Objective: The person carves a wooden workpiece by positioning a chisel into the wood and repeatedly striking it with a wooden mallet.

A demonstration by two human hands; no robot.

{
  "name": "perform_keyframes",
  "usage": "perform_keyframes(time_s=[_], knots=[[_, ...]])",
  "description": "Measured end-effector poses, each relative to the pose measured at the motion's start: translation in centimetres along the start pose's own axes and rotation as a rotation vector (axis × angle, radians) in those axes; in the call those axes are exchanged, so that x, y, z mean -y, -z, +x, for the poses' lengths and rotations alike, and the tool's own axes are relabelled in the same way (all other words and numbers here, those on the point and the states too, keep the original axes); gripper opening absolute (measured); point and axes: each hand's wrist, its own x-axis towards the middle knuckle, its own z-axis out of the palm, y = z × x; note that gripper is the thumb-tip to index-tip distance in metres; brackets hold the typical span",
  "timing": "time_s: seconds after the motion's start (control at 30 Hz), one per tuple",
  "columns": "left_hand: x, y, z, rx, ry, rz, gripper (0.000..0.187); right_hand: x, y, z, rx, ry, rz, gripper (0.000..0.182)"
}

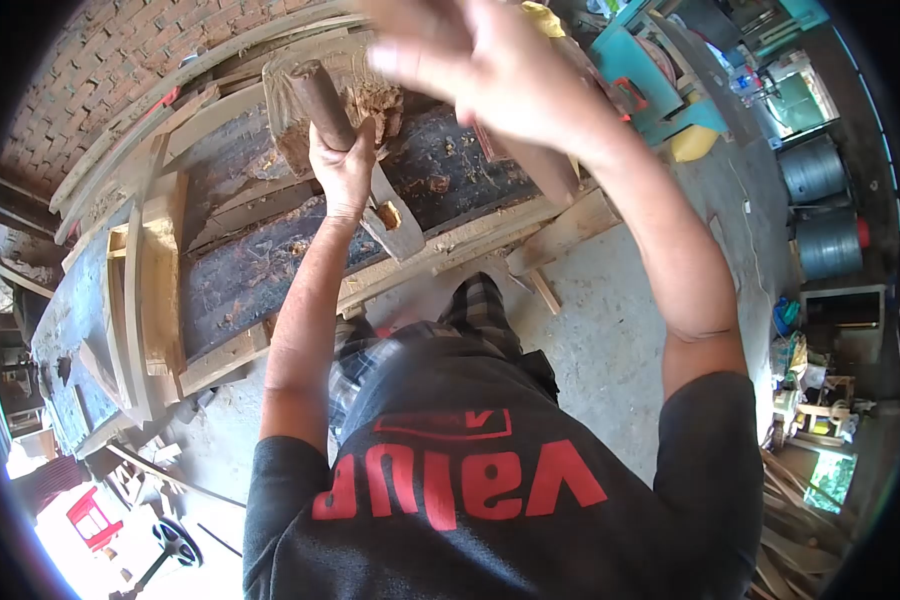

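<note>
My left hand (342, 172) is closed around the thick round wooden handle of a chisel (322, 100), held tilted. Its blade runs down to a rectangular mortise in a pale piece of wood (402, 240), with bright freshly cut wood in the hole. My right hand (480, 70), smeared by motion, is raised above and to the right of the left one. It appears wrapped round a brown wooden club (552, 172), whose one end shows below the wrist; the grip is mostly hidden. Just beyond the chisel stands a rough, chewed-up wooden block (288, 110).
The dark, stained bench top (260, 270) carries wood chips and is edged by long boards (150, 270). A teal machine (670, 110) stands at the right, near metal drums (828, 245). Offcuts lie on the concrete floor (610, 300). A brick wall (100, 90) rises behind.
</note>
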Motion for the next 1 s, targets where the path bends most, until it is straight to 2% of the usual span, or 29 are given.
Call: perform_keyframes(time_s=[0.03, 0.1, 0.17, 0.23, 0.27, 0.3, 0.33, 0.37, 0.43, 0.47, 0.5, 0.57, 0.6, 0.63, 0.7, 0.73, 0.77, 0.83, 0.87, 0.9, 0.97, 1.0], knots=[[-0.1, 0.2, 0.1, -0.005, -0.007, -0.003, 0.031, -0.1, 0.1, -1.4, 0.417, -0.584, -0.083, 0.067], [-0.3, 1.1, 0.5, -0.044, 0.081, -0.084, 0.033, -0.5, -0.2, -2.1, 0.596, -0.769, -0.172, 0.068], [-0.9, 0.8, 0.6, -0.054, 0.096, -0.075, 0.031, -0.4, 1.0, -1.2, 0.644, -0.729, -0.205, 0.067], [-0.6, 0.4, 0.2, 0.046, -0.002, -0.013, 0.032, 0.0, 1.7, -0.4, 0.474, -0.633, -0.181, 0.062], [0.1, 0.3, 0.5, 0.048, -0.041, 0.005, 0.032, 1.0, 2.3, 0.3, 0.394, -0.502, -0.105, 0.066], [0.6, 0.5, 0.6, 0.05, -0.039, 0.004, 0.032, 1.9, 2.9, 0.8, 0.308, -0.368, -0.034, 0.07], [0.3, 0.3, 0.6, 0.057, -0.011, -0.006, 0.032, 2.1, 2.2, 0.9, 0.175, -0.298, 0.101, 0.057], [0.0, 0.2, 0.6, 0.063, 0.014, -0.016, 0.032, 1.4, 1.5, 0.6, 0.117, -0.253, 0.087, 0.06], [-0.4, 0.2, 0.7, 0.067, 0.037, -0.019, 0.033, -0.8, -0.2, -1.8, 0.302, -0.493, -0.02, 0.065], [-0.3, 0.2, 0.9, 0.02, 0.04, -0.062, 0.03, 0.1, -0.3, -2.2, 0.539, -0.666, -0.141, 0.068], [-0.1, 0.3, 1.1, -0.018, 0.047, -0.103, 0.027, -0.8, -0.9, -3.3, 0.453, -0.605, -0.22, 0.073], [-0.2, -0.1, 1.6, 0.009, 0.051, -0.075, 0.028, 0.7, 1.5, -0.6, 0.608, -0.692, -0.147, 0.079], [-0.2, 0.0, 1.4, 0.034, 0.069, -0.037, 0.029, 0.9, 1.7, 0.1, 0.583, -0.634, -0.159, 0.079], [0.0, 0.2, 1.0, 0.062, 0.091, 0.006, 0.03, 2.3, 2.3, 0.6, 0.419, -0.472, -0.037, 0.075], [1.5, -0.2, 1.5, 0.077, -0.009, 0.072, 0.03, 5.9, 4.6, 3.3, 0.35, -0.479, 0.183, 0.06], [1.1, -0.2, 1.4, 0.096, 0.041, 0.024, 0.031, 5.0, 3.7, 2.9, 0.258, -0.435, 0.205, 0.054], [0.7, -0.2, 1.3, 0.114, 0.09, -0.025, 0.031, 1.3, 0.9, 1.9, 0.143, -0.063, -0.079, 0.069], [0.2, -0.4, 1.0, 0.112, 0.097, -0.061, 0.032, -1.0, -0.9, -0.6, 0.295, -0.411, -0.169, 0.083], [0.0, -0.4, 1.1, 0.105, 0.103, -0.093, 0.032, -1.5, -1.8, -1.0, 0.512, -0.64, -0.182, 0.083], [-0.1, -0.3, 1.2, 0.105, 0.098, -0.092, 0.032, -1.8, -2.2, -2.0, 0.454, -0.722, -0.186, 0.082], [0.3, -0.3, 1.7, 0.037, 0.102, -0.023, 0.032, -0.8, -0.2, -0.4, 0.531, -0.78, -0.117, 0.084], [0.8, -0.1, 1.5, 0.0, 0.115, 0.017, 0.033, -1.5, -0.2, -0.6, 0.443, -0.695, -0.106, 0.08]])
